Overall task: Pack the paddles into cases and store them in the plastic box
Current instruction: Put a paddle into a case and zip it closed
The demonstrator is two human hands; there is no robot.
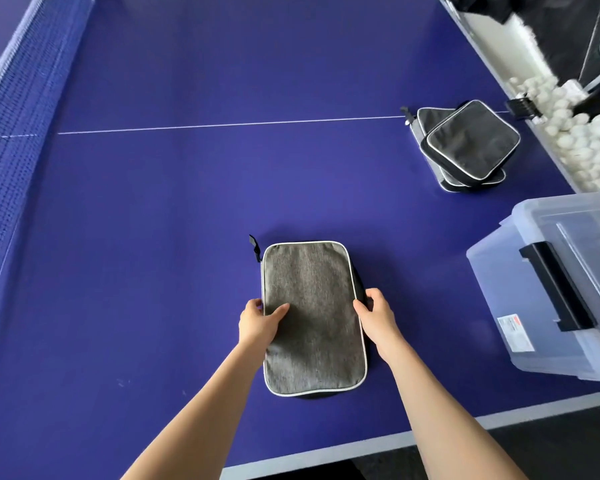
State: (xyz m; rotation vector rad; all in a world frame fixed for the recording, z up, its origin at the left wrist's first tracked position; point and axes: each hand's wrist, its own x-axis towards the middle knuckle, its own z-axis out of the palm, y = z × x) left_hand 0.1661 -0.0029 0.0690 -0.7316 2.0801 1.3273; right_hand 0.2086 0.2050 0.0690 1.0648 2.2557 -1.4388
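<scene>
A grey fabric paddle case (312, 306) with white piping lies flat on the blue table in front of me, its black zip pull at the far left corner. My left hand (258, 322) grips its left edge, thumb on top. My right hand (376, 315) grips its right edge. No paddle is visible; the case's contents are hidden. A stack of black cases (465, 147) with white piping lies at the far right. The clear plastic box (499, 292), lid on and black latch toward me, stands at the right.
The blue table-tennis table (187, 185) has a white centre line and its net (18, 109) along the left. A trough of white balls (579, 133) runs along the far right edge. The table's near edge (326, 452) is just below my forearms.
</scene>
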